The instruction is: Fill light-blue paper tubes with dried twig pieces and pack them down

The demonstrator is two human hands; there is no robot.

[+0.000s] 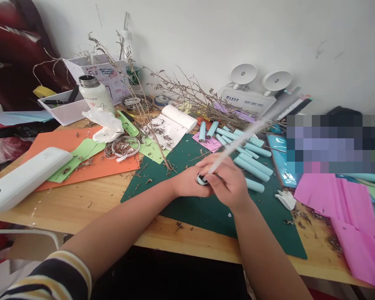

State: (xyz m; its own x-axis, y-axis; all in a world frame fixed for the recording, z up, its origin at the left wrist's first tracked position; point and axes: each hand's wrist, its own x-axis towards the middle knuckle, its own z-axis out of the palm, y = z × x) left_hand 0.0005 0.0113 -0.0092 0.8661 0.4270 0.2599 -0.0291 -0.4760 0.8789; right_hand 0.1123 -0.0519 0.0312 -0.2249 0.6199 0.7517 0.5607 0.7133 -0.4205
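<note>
My left hand point(187, 181) is closed around a short light-blue paper tube point(200, 181), and only the tube's open end shows. My right hand point(233, 185) pinches a long, whitish translucent stick point(237, 143) near its lower end, at the tube's mouth. The stick slants up and to the right, blurred by motion. Whether its tip sits inside the tube is hard to make out. Both hands are together over a dark green cutting mat point(212, 218). Several rolled light-blue paper tubes point(253, 166) lie just beyond my right hand.
Dry twigs point(187, 89) spread along the back, near a white box with two round lamps point(250, 100). At left are a white bottle point(95, 93), orange paper point(93, 179) and a white elongated device point(28, 179). Crumpled pink paper point(340, 200) hangs over the right edge.
</note>
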